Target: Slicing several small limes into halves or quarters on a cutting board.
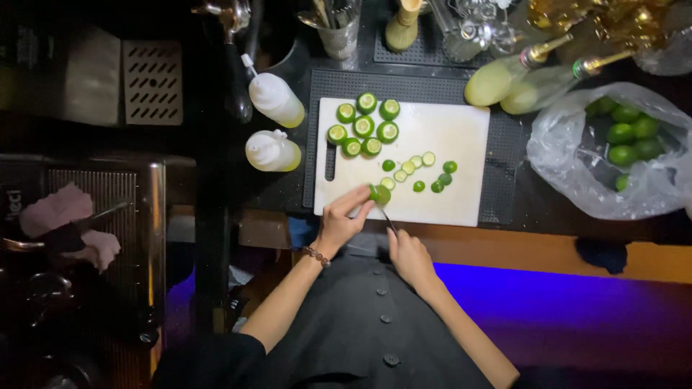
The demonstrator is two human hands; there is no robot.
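Right hand (409, 253) closed round knife (387, 217); blade just beside lime (380, 193), which left hand (343, 218) pinches on cutting board (447, 137).

A dark bar counter (577, 216) is seen from above, lit brightly at its middle while its edges are lost in shadow. A black ridged mat (504, 158) is spread over it, and a wooden edge band (562, 252) is shown along its near side. Below, the floor (577, 317) is washed in blue-violet light, and a steel machine (137, 216) is placed at the left.
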